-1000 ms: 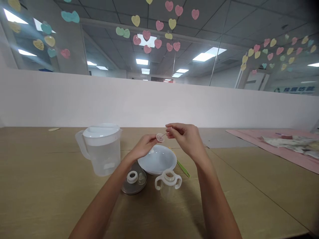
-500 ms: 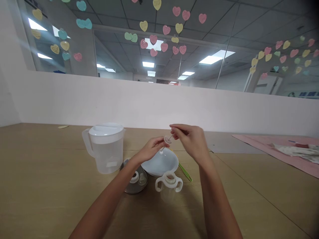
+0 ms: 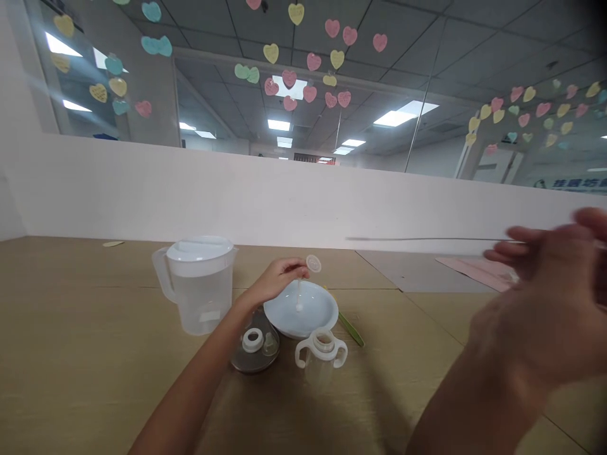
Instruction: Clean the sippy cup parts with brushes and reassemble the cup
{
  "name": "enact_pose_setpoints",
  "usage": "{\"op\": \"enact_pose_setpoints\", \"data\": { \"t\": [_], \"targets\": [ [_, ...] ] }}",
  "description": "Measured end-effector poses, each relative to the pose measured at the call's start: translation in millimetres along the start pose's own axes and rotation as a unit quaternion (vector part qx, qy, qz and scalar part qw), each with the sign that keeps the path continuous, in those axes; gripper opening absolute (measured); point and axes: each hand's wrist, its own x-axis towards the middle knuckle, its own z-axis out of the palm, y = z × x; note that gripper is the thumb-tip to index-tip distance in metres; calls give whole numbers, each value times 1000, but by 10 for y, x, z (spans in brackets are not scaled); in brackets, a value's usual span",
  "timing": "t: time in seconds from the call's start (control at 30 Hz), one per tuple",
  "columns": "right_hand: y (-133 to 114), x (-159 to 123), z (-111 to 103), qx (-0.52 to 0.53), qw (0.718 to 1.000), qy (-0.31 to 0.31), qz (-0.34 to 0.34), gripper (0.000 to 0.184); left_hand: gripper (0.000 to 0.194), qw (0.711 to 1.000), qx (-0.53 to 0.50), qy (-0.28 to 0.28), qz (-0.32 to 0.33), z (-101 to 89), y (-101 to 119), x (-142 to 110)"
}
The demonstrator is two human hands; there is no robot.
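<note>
My left forearm slants from the bottom edge up and inward, bare, with the wrist almost in line with it. My left hand points toward my right, back of the hand upward, its fingers bent and closed in a pinch. My right forearm slants up and outward from the bottom edge. My right hand is well apart from the left, raised high near the right edge, fingers bent and blurred.
</note>
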Motion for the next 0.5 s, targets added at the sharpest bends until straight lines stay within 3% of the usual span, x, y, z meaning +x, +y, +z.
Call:
{"op": "enact_pose_setpoints", "data": {
  "t": [0.13, 0.3, 0.5],
  "targets": [
    [303, 233, 321, -29, 998, -23, 51, 38, 23, 991, 122, -50, -10, 3, -223, 27],
    [814, 332, 789, -67, 988, -79, 118, 27, 22, 939, 328, -84, -57, 117, -515, 41],
    [1206, 247, 1111, -185, 940, -235, 167, 24, 19, 938, 313, -117, -91, 205, -638, 23]
  ]
}}
